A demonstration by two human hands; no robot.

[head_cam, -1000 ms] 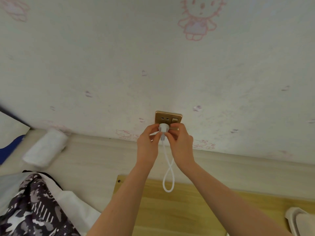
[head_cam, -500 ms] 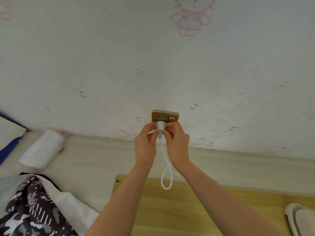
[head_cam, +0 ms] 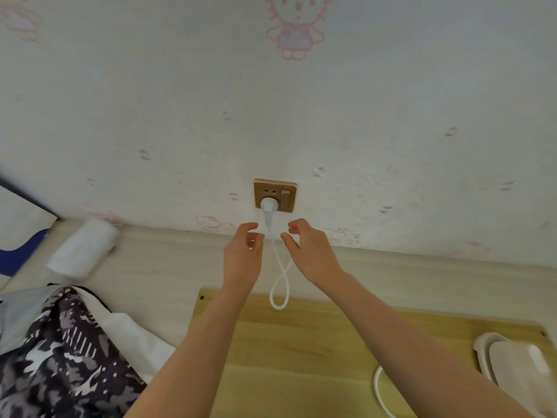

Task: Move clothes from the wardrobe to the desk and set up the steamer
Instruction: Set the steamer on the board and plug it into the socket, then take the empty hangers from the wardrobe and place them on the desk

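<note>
Pale wallpaper with faint pink cartoon figures fills most of the view, and low on it sits a gold-coloured socket [head_cam: 275, 195] just above the light wood surface [head_cam: 156, 267]. Half a second ago both hands were pinched together on the white plug [head_cam: 267, 204], pressing it at the socket; now the plug sits in the lower outlet on its own. The left hand [head_cam: 242, 254] and right hand [head_cam: 310, 251] have come away to either side of the cord [head_cam: 278, 279]. Each grip is loose, with fingers gently curled around nothing and no contact with the cord. From the plug the cord hangs down, crosses itself in a loop over the far edge of a yellow wooden board [head_cam: 301, 342], then passes out of sight behind the right arm. At the lower right edge lies a pale rounded appliance, probably the steamer [head_cam: 512, 363], with more white cord curving beside it. Patterned dark-and-white clothes [head_cam: 60, 351] are heaped on the surface at the left, and a rolled white towel [head_cam: 83, 251] lies near the wall. Plugging in looks finished, so the steamer part seems nearly done. Whether the socket's switch is on cannot be told.
</note>
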